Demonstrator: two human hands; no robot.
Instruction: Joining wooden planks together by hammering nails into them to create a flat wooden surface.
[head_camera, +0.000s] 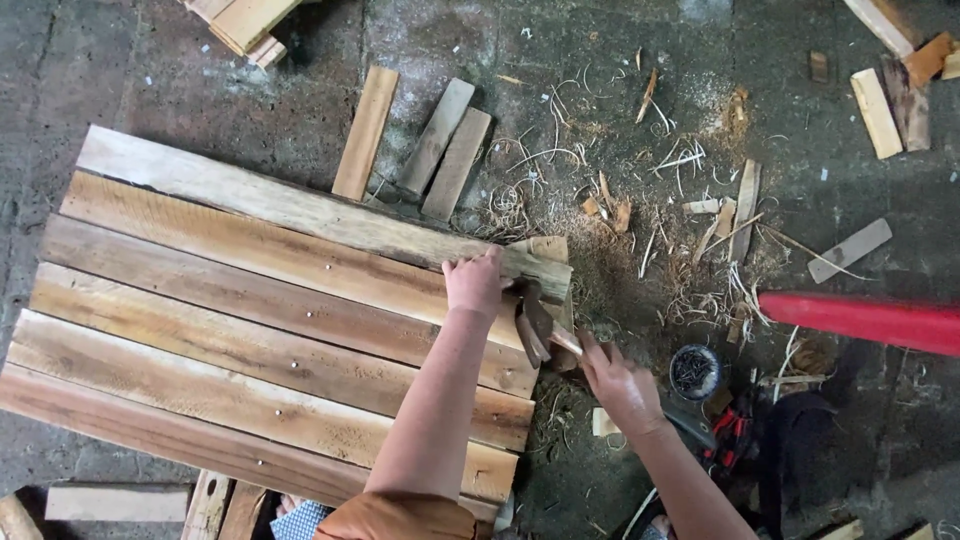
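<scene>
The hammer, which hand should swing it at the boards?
Probably the right hand: it holds the hammer by its handle, head beside the boards. The left hand is busy pressing down the short block at the edge.

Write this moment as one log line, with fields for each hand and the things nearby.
left hand: on panel end block | right hand: holds claw hammer | nearby: plank panel, nail tin, shavings

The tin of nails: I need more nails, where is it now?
In the head view the tin of nails stands on the floor right of the right hand, below the red bar and beside the plank panel.
</scene>
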